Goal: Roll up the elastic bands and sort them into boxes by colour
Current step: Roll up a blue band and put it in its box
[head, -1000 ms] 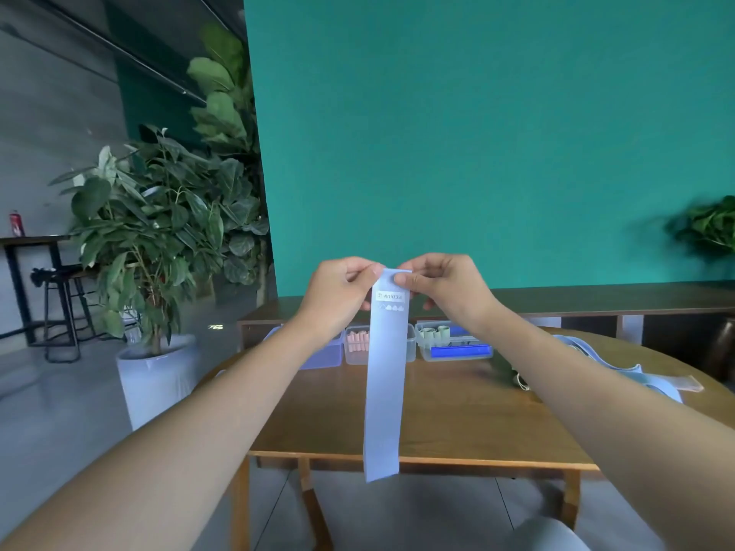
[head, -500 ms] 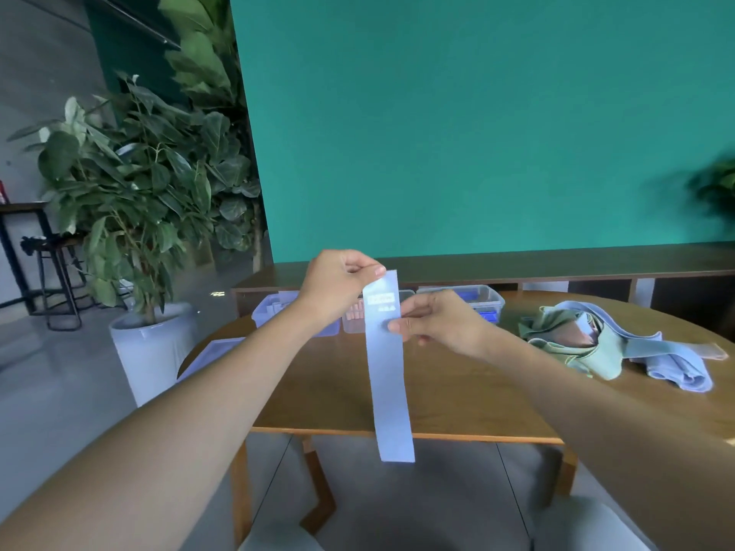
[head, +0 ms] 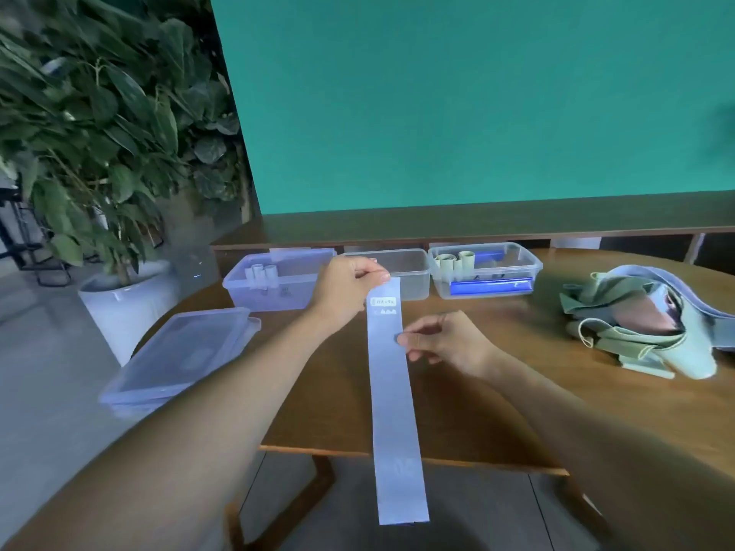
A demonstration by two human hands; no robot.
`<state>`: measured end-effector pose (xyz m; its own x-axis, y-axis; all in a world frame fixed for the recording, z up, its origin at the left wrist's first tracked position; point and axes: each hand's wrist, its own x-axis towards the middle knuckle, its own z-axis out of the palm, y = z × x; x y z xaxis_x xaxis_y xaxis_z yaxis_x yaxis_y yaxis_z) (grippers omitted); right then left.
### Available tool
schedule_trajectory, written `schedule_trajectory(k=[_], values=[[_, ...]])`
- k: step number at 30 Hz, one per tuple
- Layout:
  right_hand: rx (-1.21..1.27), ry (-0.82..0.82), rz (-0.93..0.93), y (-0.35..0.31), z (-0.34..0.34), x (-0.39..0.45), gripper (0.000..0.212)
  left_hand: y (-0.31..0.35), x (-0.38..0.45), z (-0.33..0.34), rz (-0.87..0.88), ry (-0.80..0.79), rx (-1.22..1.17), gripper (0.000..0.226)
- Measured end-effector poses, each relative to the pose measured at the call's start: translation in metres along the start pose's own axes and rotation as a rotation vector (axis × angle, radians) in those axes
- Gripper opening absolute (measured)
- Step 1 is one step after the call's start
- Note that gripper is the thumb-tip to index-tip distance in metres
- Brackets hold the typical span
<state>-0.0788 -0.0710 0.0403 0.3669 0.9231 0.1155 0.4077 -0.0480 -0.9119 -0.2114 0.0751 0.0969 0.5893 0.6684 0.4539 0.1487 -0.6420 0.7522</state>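
As left hand (head: 346, 290) pinches, band (head: 391, 395) hangs vertical

Both arms bare, reaching forward from the lower corners. Left hand (head: 347, 288) raised, fingers curled, thumb and forefinger pinching the top edge of the band (head: 391, 391). Right hand (head: 445, 340) lower and just right of the strip, palm turned inward, fingers loosely bent, fingertips (head: 402, 339) pinching the band's right edge partway down. Left wrist straight, right wrist slightly bent. Hands near each other, not touching.
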Motion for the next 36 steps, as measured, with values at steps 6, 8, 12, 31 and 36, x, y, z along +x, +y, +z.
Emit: schedule_trajectory(k=[6,8,12,31,36], values=[[0.021,-0.004,0.026,0.025,-0.011,0.038,0.023,-0.052,0.022,0.030,-0.048,0.067,-0.023,0.009],[-0.044,0.037,0.047,0.032,-0.012,0.051,0.026,-0.065,0.026,0.036,-0.067,0.075,-0.026,0.009],[-0.169,0.140,0.025,0.040,-0.007,0.069,0.021,-0.092,0.032,0.048,-0.100,0.089,0.006,0.008],[-0.609,0.118,-0.222,0.037,0.010,0.009,0.038,-0.081,-0.042,0.019,-0.313,0.021,0.038,0.026],[-0.478,0.138,-0.387,0.025,0.021,-0.044,0.025,-0.051,-0.106,-0.002,-0.204,-0.130,-0.123,0.026]])
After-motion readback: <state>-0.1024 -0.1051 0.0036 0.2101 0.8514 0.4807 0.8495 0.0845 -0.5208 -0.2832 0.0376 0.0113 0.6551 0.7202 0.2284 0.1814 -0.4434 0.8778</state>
